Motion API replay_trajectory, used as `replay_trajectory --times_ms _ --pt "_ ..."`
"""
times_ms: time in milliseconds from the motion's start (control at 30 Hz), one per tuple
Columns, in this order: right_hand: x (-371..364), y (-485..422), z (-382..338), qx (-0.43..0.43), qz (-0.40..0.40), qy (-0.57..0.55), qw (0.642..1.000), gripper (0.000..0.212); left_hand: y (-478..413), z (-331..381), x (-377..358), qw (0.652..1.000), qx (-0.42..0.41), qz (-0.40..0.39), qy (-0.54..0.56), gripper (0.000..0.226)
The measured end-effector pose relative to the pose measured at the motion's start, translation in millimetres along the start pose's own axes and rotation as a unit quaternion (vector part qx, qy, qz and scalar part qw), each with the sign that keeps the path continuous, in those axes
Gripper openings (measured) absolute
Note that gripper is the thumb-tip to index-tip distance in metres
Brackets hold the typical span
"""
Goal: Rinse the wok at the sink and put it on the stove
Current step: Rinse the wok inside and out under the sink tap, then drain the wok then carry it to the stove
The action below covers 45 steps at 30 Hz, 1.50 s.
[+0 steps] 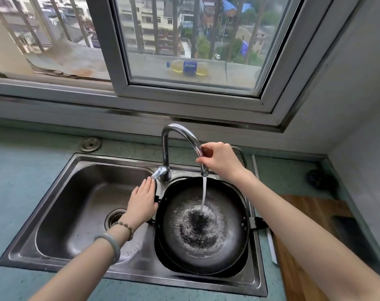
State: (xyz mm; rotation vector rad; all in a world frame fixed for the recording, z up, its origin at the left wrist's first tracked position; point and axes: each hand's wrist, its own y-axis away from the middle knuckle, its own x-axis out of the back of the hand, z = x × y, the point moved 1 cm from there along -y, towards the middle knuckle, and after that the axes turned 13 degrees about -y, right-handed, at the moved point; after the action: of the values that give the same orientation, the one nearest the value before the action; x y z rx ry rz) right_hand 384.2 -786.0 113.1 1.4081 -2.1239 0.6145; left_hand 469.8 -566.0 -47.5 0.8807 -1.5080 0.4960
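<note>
A black wok (226, 205) sits in the right basin of a steel double sink (76, 170). Water runs from the chrome faucet (169, 131) into the wok's middle, where it foams. My right hand (219, 160) grips the faucet's spout just above its outlet. My left hand (142, 202) lies flat with fingers together over the divider beside the wok's left rim, fingertips touching the faucet lever (157, 172). The wok's side handle (257, 222) sticks out over the sink's right edge. No stove is in view.
A wooden cutting board (304, 246) lies on the counter right of the sink, with a dark object (347, 229) on it. A dark scrubber (319, 178) sits near the wall. The left basin has a drain (114, 219). A bottle (188, 67) lies outside the window.
</note>
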Motion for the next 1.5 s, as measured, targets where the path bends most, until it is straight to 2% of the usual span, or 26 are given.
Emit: replay_trajectory --times_ms 200,567,867,1100,1333,1433,1500 --pt "-1 1 0 -0.009 0.008 -0.003 1.0 0.024 -1 -4 -1 0.999 -0.008 -0.021 -0.042 0.078" --pt "5 -8 4 -0.022 -0.001 0.003 1.0 0.023 -6 -8 -4 0.999 -0.012 -0.043 -0.022 0.079" --pt "22 -44 27 -0.048 0.041 0.027 0.998 0.019 -10 -2 0 0.997 -0.013 -0.055 -0.052 0.083" --pt "23 -70 34 -0.057 0.05 0.07 0.995 0.032 -8 -3 -2 0.997 -0.014 -0.049 -0.051 0.081" --pt "23 -84 38 -0.069 0.065 0.064 0.993 0.034 -9 -1 -5 0.998 -0.006 -0.049 -0.047 0.084" --pt "24 -84 38 -0.076 0.048 0.07 0.993 0.034 -9 0 -8 0.998 -0.004 -0.044 -0.042 0.084" --pt "26 -75 40 -0.071 0.034 0.06 0.995 0.045 -8 -1 -8 0.999 -0.004 -0.033 -0.028 0.083"
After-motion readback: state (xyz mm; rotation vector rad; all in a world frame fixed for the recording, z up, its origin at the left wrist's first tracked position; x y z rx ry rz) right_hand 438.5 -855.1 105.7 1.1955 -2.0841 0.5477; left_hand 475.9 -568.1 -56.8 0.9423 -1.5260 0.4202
